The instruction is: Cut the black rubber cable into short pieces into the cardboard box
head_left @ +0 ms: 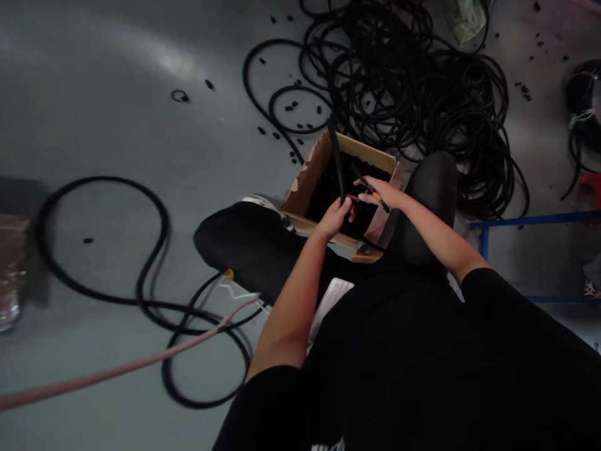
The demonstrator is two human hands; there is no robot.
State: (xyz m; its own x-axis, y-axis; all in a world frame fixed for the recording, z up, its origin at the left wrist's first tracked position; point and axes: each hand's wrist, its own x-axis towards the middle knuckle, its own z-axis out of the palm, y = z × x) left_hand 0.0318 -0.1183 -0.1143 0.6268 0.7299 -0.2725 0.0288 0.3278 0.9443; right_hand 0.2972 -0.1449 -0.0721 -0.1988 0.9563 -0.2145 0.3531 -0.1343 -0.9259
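My left hand [335,218] is closed around a black cable or hose [335,150], which runs up over the far side of an open cardboard box [366,148]. Close to its right, my right hand [379,190] grips a slim dark tool with an orange part [377,197]; its exact kind is too small and dim to make out. Both hands are over the box, between my bent legs. Inside the box lies a heap of small black pieces [323,191], partly hidden by my hands.
A big tangle of black cable [389,69] covers the floor beyond the box, with short black pieces [291,106] scattered around. Another loop of cable [103,180] and a pinkish hose [131,365] lie left. A blue metal frame [539,220] stands right.
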